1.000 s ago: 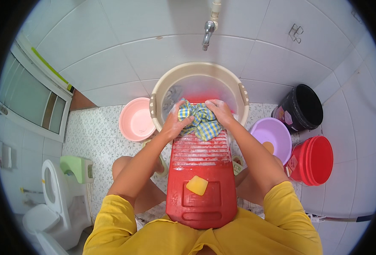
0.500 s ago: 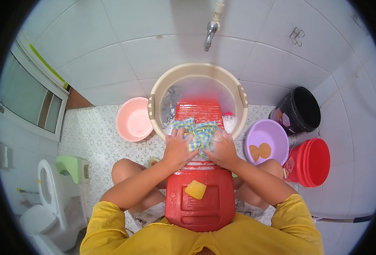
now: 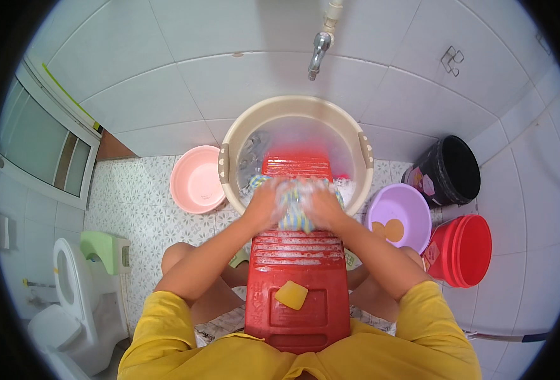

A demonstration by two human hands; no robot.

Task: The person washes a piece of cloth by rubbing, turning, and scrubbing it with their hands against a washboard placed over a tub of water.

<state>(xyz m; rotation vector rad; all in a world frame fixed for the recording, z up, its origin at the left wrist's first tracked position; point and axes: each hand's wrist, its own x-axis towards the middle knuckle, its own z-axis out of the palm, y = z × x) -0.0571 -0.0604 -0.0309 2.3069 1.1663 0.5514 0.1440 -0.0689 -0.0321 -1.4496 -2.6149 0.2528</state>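
While left hand and right hand are pushing outward, blurred fingers clutching the checked cloth, I'm noting it riding farther up the red washboard than moments ago, apparently mid-rub.

Red washboard: plastic, wet gloss, ridged above, smoother below with moulded recesses. Checked cloth: soft fabric, blurred. Yellow bar: smooth, waxy-looking. Cream tub: smooth plastic. Pink basin, purple basin: smooth plastic. Tap: shiny metal. Wall tiles: smooth, faint sheen. Toilet: glossy ceramic. Yellow shirt: matt cloth.
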